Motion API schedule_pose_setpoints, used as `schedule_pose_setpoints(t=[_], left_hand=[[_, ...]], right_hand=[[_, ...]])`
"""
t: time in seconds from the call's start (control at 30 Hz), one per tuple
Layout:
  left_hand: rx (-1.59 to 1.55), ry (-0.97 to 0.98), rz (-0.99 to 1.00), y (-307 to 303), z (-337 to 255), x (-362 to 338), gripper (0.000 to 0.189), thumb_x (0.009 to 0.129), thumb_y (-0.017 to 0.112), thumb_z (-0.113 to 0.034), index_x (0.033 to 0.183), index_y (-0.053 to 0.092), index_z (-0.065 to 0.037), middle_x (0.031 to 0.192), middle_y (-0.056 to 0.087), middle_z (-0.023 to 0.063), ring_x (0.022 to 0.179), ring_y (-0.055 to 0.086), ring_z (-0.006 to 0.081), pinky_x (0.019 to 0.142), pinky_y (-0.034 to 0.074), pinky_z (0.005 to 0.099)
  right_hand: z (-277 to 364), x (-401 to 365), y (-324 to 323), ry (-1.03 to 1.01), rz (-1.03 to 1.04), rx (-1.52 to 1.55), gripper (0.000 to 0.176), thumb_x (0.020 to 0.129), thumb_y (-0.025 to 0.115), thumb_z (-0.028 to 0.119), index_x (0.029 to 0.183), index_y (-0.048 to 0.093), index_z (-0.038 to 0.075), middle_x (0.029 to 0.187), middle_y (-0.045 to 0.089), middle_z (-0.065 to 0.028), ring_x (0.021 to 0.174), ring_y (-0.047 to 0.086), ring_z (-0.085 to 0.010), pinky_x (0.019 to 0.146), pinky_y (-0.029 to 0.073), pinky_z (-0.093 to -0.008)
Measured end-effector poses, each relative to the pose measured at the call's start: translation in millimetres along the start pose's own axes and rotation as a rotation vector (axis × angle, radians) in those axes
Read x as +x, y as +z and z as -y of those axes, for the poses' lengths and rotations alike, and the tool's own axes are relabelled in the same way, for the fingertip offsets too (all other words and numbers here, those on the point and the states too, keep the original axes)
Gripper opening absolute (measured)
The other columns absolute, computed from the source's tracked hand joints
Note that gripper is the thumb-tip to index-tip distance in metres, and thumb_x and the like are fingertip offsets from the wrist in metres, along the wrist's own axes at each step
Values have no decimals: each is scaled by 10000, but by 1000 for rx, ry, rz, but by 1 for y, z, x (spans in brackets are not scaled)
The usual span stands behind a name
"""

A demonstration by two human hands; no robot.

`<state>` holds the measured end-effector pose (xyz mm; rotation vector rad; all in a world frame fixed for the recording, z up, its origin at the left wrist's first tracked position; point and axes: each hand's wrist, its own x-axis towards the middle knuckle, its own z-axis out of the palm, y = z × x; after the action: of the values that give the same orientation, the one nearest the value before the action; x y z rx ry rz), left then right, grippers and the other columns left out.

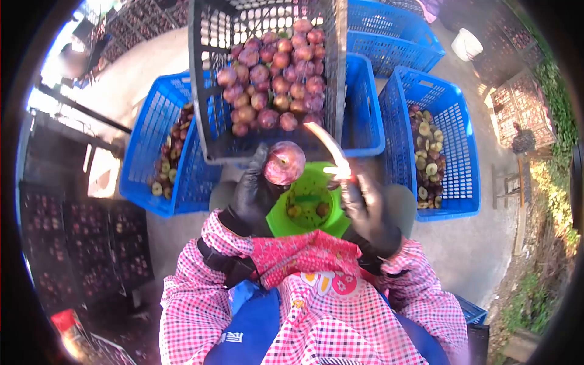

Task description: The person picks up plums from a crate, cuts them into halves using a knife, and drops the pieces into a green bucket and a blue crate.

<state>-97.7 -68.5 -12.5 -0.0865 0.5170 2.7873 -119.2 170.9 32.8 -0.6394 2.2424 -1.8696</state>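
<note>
My left hand (248,193), in a black glove, is closed around a large reddish-purple plum (285,163) with its stem end facing up. Gripped in my black-gloved right hand (366,213) is a knife with a curved blade (328,145), its tip pointing up and left, apart from the plum. Motion blurs the right hand a little. Below and between both hands stands a bright green bucket (277,216) with a few fruit pieces inside. Beyond the hands, a tilted black crate (339,79) holds many whole plums (280,85).
Blue crates with cut plums flank me on the left (137,164) and right (465,182). Another blue crate (368,121) sits beneath the black one. Farther back are blue crates (395,42) and a white bucket (467,44). Stacked dark crates (85,243) line the left side.
</note>
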Motion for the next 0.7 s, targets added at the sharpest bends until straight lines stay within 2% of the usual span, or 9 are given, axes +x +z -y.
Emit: schedule_pose_setpoints(t=[0.03,0.07,0.1,0.13,0.23,0.27,0.4,0.53,0.7], left_hand=[[-174,-85,121,-6,12,-14,471,1023,454,-395,1373,491,-83,1301,596,83,1196,572,220,1050,441,396],[-194,-68,119,-6,26,-26,471,1023,454,-395,1373,491,-83,1301,596,83,1196,572,220,1050,441,396],[-93,-43,-69,8,42,-35,518,1009,431,-468,1359,499,-92,1253,618,78,1089,611,203,857,494,361],[8,-26,-260,19,52,-46,571,994,408,-542,1344,507,-102,1204,639,73,982,651,186,664,548,326],[24,-10,-270,36,61,-73,571,999,403,-532,1354,492,-94,1190,641,81,919,656,181,646,536,291],[184,-13,-288,19,64,-77,556,1008,396,-506,1348,488,-75,1143,651,83,864,655,170,642,535,276],[283,110,-250,43,70,-88,548,1009,415,-504,1315,502,-59,1078,651,71,835,642,155,630,519,267],[412,88,-194,19,69,-92,540,1011,424,-503,1325,496,-71,1067,642,60,821,626,143,633,500,261],[808,119,-226,18,67,-100,521,1029,418,-479,1338,473,-63,990,614,30,752,561,90,642,467,244]], right_hand=[[1,-8,10,28,64,-37,207,1011,543,175,1125,579,7,839,628,-121,742,617,-179,675,489,-343],[5,-11,20,-12,93,-91,206,1002,556,185,1110,580,11,813,623,-146,717,633,-227,651,487,-354],[9,-15,29,-52,121,-143,207,993,569,195,1096,581,16,788,618,-171,691,648,-274,626,484,-366],[0,-24,35,-40,136,-222,184,977,586,207,1030,578,31,769,615,-198,685,639,-372,593,479,-389],[3,-41,37,-3,129,-391,187,963,601,218,973,565,35,747,603,-211,684,622,-409,574,474,-422],[0,-46,37,-14,111,-379,193,958,607,228,951,559,42,718,602,-197,647,620,-404,557,467,-442],[16,-59,36,-58,144,-393,208,951,618,240,962,554,43,717,605,-204,651,623,-409,550,465,-457],[17,-66,42,-82,156,-446,210,948,616,242,975,549,45,729,608,-212,664,625,-415,554,468,-469],[17,-74,47,-140,127,-598,217,937,616,249,989,538,53,714,614,-202,633,614,-429,539,473,-500]])
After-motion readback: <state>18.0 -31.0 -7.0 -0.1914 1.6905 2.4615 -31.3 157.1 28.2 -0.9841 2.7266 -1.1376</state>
